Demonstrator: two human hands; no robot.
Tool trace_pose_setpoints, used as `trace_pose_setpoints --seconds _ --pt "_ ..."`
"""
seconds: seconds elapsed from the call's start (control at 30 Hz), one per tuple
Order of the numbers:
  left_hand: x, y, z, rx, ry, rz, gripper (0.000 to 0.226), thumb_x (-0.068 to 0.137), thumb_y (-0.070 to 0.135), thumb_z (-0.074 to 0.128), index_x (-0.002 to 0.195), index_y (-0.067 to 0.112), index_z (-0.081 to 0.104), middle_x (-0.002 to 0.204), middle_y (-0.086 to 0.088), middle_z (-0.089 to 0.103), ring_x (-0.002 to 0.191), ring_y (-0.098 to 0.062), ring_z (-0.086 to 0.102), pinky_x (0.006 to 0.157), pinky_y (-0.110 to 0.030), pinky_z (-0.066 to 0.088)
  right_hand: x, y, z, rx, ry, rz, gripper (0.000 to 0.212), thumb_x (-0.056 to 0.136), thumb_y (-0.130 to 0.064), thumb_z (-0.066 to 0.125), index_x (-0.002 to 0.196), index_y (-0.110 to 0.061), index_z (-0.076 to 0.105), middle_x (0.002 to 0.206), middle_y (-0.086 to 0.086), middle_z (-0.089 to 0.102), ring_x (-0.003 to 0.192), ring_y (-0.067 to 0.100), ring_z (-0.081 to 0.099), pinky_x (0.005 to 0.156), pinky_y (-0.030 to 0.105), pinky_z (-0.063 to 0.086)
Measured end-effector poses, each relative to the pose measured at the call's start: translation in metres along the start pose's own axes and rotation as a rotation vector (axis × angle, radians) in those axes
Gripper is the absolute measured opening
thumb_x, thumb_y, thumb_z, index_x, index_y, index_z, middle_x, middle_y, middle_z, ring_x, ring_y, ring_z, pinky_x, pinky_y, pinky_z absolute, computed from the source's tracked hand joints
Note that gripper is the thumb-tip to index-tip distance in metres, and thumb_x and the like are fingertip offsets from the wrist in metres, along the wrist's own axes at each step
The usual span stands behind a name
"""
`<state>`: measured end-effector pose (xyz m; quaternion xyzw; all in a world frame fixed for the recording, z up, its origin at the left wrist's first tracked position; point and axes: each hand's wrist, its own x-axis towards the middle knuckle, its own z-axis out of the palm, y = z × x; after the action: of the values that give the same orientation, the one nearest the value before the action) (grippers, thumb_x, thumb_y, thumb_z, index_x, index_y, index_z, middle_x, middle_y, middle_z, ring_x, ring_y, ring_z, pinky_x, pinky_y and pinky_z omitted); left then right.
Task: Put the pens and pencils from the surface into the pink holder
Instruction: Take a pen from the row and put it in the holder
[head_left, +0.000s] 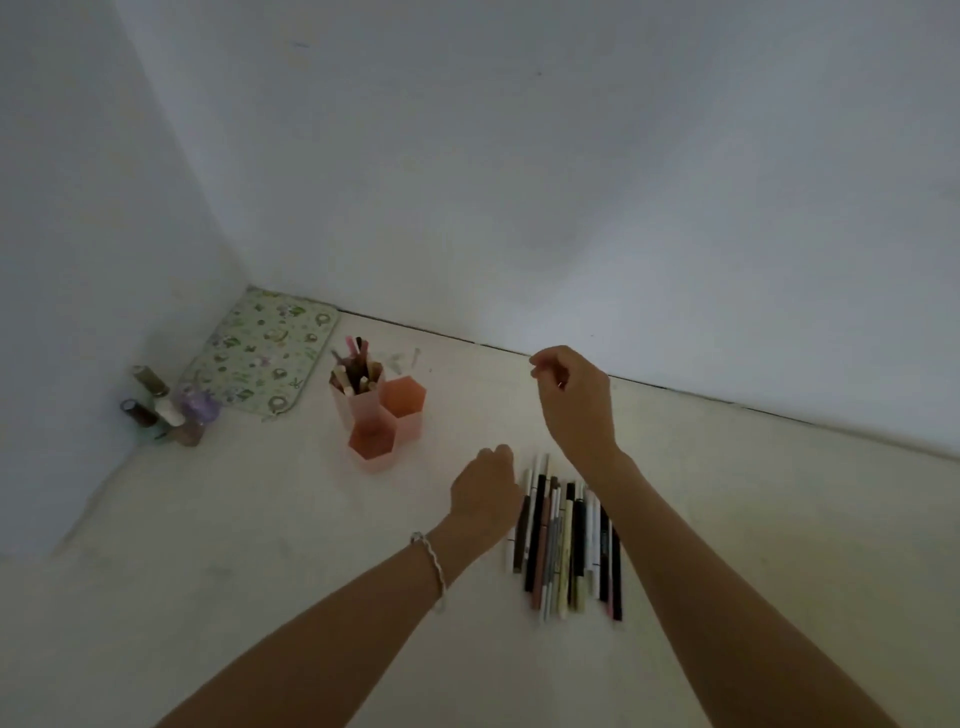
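A pink holder (410, 421) with three hexagonal cups stands on the pale surface at centre left. Its back-left cup holds several pens (354, 370); the other two cups look empty. A row of several pens and pencils (566, 540) lies side by side on the surface, right of centre. My left hand (485, 491) rests at the left edge of that row, fingers curled down at the pen tips; whether it grips one is hidden. My right hand (574, 402) hovers above and beyond the row, fingers loosely curled, nothing seen in it.
A flat patterned green pouch (260, 353) lies in the back-left corner by the walls. Several small bottles (166, 410) stand left of it. White walls close off the back and left side of the surface.
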<state>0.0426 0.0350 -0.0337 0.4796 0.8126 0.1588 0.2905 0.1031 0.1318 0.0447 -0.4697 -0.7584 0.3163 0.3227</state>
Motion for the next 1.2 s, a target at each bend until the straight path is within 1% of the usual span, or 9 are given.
trace_pose_setpoints --seconds 0.27,0.37,0.43,0.53,0.6,0.67,0.83,0.93,1.2 --pt "0.005 0.006 0.038 0.104 0.008 -0.065 0.037 0.091 0.011 0.054 0.124 0.013 0.037 0.109 -0.010 0.057 0.093 -0.026 0.062 0.080 -0.035 0.055 -0.021 0.045 -0.025 -0.056 -0.112 0.116 0.023 0.089 -0.003 0.050 0.090 -0.017 0.068 0.075 0.001 0.069 0.053 0.015 0.051 0.055 0.030 0.048" --pt "0.009 0.000 0.033 0.005 0.045 -0.072 0.038 0.085 0.014 0.058 0.119 0.016 0.040 0.098 -0.007 0.058 0.084 -0.025 0.063 0.075 -0.038 0.057 -0.023 0.053 -0.022 -0.143 -0.236 0.144 0.023 0.090 -0.006 0.048 0.093 -0.017 0.068 0.078 -0.003 0.068 0.055 0.013 0.053 0.055 0.023 0.045" --pt "0.015 -0.005 0.018 -0.115 0.126 -0.103 0.047 0.080 0.015 0.062 0.123 0.021 0.042 0.094 -0.005 0.058 0.080 -0.022 0.062 0.072 -0.037 0.057 -0.023 0.062 -0.015 -0.296 -0.328 0.127 0.024 0.090 -0.008 0.047 0.095 -0.014 0.070 0.082 -0.003 0.068 0.065 0.011 0.058 0.062 0.022 0.046" --pt "0.022 -0.013 -0.011 -0.256 0.263 -0.102 0.056 0.079 0.014 0.063 0.130 0.027 0.044 0.094 -0.002 0.058 0.077 -0.019 0.062 0.070 -0.038 0.057 -0.029 0.080 0.003 -0.618 -0.545 0.083 0.024 0.091 -0.014 0.047 0.097 -0.008 0.070 0.097 0.004 0.068 0.101 0.023 0.058 0.084 0.030 0.049" --pt "0.021 -0.014 -0.025 -0.337 0.305 -0.060 0.055 0.080 0.011 0.063 0.130 0.028 0.046 0.092 -0.001 0.057 0.074 -0.018 0.062 0.067 -0.041 0.058 -0.037 0.087 0.016 -0.761 -0.628 0.070 0.018 0.093 -0.017 0.048 0.087 -0.007 0.062 0.092 0.005 0.060 0.104 0.026 0.054 0.084 0.031 0.045" --pt "0.017 -0.014 -0.032 -0.364 0.330 -0.032 0.054 0.082 0.009 0.063 0.130 0.027 0.047 0.090 0.001 0.056 0.072 -0.015 0.062 0.063 -0.039 0.059 -0.042 0.090 0.024 -0.828 -0.608 0.036 0.021 0.096 -0.022 0.047 0.086 -0.011 0.061 0.091 0.007 0.060 0.101 0.025 0.054 0.082 0.032 0.043" --pt "0.008 -0.017 -0.030 -0.371 0.331 -0.007 0.054 0.085 0.009 0.063 0.133 0.027 0.046 0.090 0.003 0.056 0.074 -0.009 0.059 0.066 -0.028 0.058 -0.044 0.087 0.044 -0.811 -0.517 -0.013 0.023 0.094 -0.030 0.052 0.094 -0.011 0.065 0.098 0.006 0.063 0.099 0.024 0.054 0.084 0.032 0.042" --pt "0.004 -0.019 -0.026 -0.408 0.333 -0.013 0.055 0.085 0.008 0.063 0.134 0.028 0.047 0.091 0.004 0.056 0.076 -0.009 0.059 0.070 -0.029 0.058 -0.046 0.081 0.051 -0.782 -0.531 0.036 0.022 0.094 -0.033 0.055 0.096 -0.011 0.059 0.098 0.007 0.065 0.098 0.024 0.055 0.080 0.031 0.041" --pt "0.000 -0.021 -0.026 -0.466 0.371 -0.008 0.054 0.086 0.007 0.063 0.132 0.030 0.048 0.094 0.004 0.058 0.081 -0.008 0.060 0.073 -0.029 0.059 -0.052 0.078 0.064 -0.447 -0.482 0.282 0.032 0.090 -0.026 0.065 0.101 -0.012 0.037 0.076 0.000 0.048 0.070 0.019 0.051 0.056 0.029 0.040"
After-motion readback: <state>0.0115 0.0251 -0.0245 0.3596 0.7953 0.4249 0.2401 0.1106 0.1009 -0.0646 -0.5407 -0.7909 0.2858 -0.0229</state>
